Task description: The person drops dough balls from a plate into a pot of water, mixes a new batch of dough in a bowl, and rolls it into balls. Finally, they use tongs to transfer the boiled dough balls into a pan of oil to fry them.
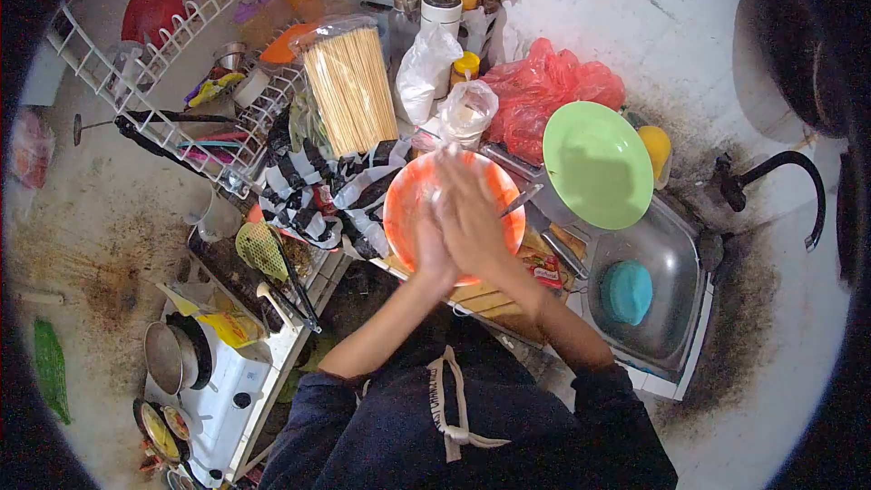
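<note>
Over an orange-and-white bowl [397,218], my left hand [430,247] and my right hand [470,222] are pressed palm to palm. The fingers point away from me and are slightly blurred. Anything between the palms is hidden. From the bowl's right side a metal utensil handle [521,200] sticks out. Beneath the bowl lies a wooden board [494,301], with a small red packet [544,270] just right of my right wrist.
A green plate [599,163] overlaps the metal sink [667,290], which holds a turquoise object [626,292]. Behind the bowl are a pack of skewers [352,91] and a red plastic bag [549,95]. At left stand a dish rack [172,50] and a stove [222,399] with pans.
</note>
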{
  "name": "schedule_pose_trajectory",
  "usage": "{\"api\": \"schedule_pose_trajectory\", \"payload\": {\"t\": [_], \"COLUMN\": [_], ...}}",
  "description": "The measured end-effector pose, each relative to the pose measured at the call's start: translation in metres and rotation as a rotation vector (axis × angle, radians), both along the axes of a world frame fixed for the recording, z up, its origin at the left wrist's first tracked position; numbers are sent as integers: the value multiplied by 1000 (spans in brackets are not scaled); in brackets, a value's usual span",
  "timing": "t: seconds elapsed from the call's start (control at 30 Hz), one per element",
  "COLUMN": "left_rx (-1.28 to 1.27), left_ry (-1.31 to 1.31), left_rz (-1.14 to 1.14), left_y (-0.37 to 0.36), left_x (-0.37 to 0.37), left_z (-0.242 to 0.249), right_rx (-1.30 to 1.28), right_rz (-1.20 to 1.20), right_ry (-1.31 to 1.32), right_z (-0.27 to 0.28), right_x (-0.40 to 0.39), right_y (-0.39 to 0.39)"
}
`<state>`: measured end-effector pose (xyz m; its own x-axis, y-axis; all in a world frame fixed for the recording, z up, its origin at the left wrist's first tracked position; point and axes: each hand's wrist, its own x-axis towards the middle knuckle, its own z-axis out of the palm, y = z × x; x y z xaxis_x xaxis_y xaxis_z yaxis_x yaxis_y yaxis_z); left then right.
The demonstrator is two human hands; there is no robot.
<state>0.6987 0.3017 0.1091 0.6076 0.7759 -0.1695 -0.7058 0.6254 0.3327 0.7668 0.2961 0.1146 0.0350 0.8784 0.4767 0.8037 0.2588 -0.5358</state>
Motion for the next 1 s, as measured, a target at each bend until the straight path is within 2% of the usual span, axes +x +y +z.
{"api": "schedule_pose_trajectory", "payload": {"t": [0.03, 0.07, 0.1, 0.13, 0.17, 0.23, 0.27, 0.3, 0.37, 0.43, 0.47, 0.5, 0.57, 0.63, 0.67, 0.7, 0.73, 0.77, 0.83, 0.9, 0.93, 0.97, 1.0], "left_rx": [-2, 140, 284, 284, 396, 618, 377, 377, 76, 141, 146, 150, 163, 173, 58, 58, 113, 165, 269, 373, 281, 274, 190], "left_ry": [2, 35, 68, 67, 76, 97, -305, -300, 206, 175, 170, 164, 151, 139, 218, 215, 164, 115, 23, -72, -55, -54, 14], "left_rz": [1, 4, 4, 0, 67, 208, 177, 180, 4, 31, 38, 44, 60, 82, 25, 28, 47, 66, 100, 139, 140, 144, 113], "left_y": [-3, -3, -1, 6, 19, 38, 31, 18, -9, -13, -10, -6, 4, 8, 1, 3, 9, 15, 28, 35, 23, 12, 2], "left_x": [5, 12, 17, 17, 15, 10, 9, 7, 6, 9, 7, 3, -4, -10, -4, -4, -3, -1, 0, -1, -5, -2, 5], "left_z": [-3, -9, -15, -22, -29, -32, -29, -28, -7, -7, -6, -5, -2, 3, 11, 10, 9, 5, -1, -5, 13, 11, 10], "right_rx": [-9, -25, -21, 4, 30, 18, 6, -10, 25, -2, 292, 290, 32, 43, 41, 42, -17, -18, 55, 33, 35, 33, 25], "right_rz": [-166, -218, -219, -31, 158, 126, 99, 73, 0, -55, -94, -96, 337, 305, 149, -7, -38, -34, 408, 432, 316, 198, 126], "right_ry": [-48, 185, 183, 236, 286, 204, 121, 40, -4, 230, 558, 557, 134, 70, 57, 41, 104, 102, 106, 90, 78, 66, 180], "right_z": [1, 1, -1, -3, -5, -6, -7, -8, 6, 13, -1, -8, 8, -2, 5, 11, 20, 23, 24, 17, 17, 14, 4], "right_x": [2, -9, -12, -16, -16, -10, -6, -4, 0, -7, -36, -29, -11, 3, 7, 9, 3, -2, -8, 2, 11, 19, 26], "right_y": [4, 5, 1, -5, -8, -8, -8, -8, -1, -1, -3, -8, -18, -3, 5, 9, 5, -1, -11, -9, -2, 3, 9]}}
